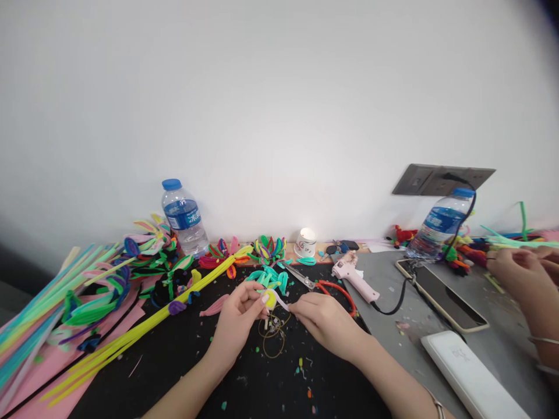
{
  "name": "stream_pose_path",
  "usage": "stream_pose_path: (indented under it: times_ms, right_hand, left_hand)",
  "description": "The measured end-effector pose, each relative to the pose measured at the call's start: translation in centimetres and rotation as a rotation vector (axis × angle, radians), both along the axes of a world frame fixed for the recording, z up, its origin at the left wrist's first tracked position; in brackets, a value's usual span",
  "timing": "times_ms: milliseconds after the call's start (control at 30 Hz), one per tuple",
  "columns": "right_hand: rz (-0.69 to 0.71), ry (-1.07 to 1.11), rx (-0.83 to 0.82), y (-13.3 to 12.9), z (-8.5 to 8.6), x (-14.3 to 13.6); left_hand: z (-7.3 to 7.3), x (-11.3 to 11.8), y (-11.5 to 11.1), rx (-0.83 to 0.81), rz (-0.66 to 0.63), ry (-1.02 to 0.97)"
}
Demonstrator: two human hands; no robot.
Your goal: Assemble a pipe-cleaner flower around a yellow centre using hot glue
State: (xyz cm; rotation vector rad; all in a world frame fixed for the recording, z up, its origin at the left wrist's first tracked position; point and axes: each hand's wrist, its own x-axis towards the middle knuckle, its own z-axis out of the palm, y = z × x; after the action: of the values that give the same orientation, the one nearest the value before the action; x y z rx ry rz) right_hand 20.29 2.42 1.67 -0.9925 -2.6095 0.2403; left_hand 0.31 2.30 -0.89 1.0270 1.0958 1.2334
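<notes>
Between finger and thumb, my left hand [243, 308] pinches a small yellow fuzzy piece [270, 299] that looks wound from pipe cleaner. A pale lilac pipe cleaner [280, 300] runs from it to my right hand [323, 319], whose fingertips are closed on its end. Just below lie thin gold-coloured wire loops [273, 343] on the black mat [183, 349]. Behind the hands is a bunch of teal pipe-cleaner loops [266, 276]. Red-handled scissors [336, 289] lie close to my right hand, and a pink pipe-cleaner piece [215, 306] sits left of my left hand.
Pipe-cleaner bundles [56, 314] and flowers fill the left. Water bottles [186, 221] stand by the wall. A paper cup [305, 243], glue gun [356, 277], phone [441, 295] and white power bank [471, 372] are ahead and right. Another person's hands [519, 273] work at far right.
</notes>
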Motion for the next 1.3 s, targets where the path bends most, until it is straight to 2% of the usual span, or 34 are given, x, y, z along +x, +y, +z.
stream_pose_path:
  times_ms: [467, 900, 1300]
  right_hand:
    - [-0.014, 0.066, -0.034, -0.4, -0.2, -0.8]
    - [-0.042, 0.145, -0.085, -0.5, -0.9, -1.1]
    - [-0.096, 0.320, -0.137, -0.6, -1.5, -1.8]
  left_hand:
    - [-0.5, 0.4, -0.3, -0.027, -0.012, -0.098]
    - [-0.1, 1.0, -1.0, -0.117, -0.005, -0.281]
    - [-0.2, 1.5, -1.2, -0.205, 0.030, -0.418]
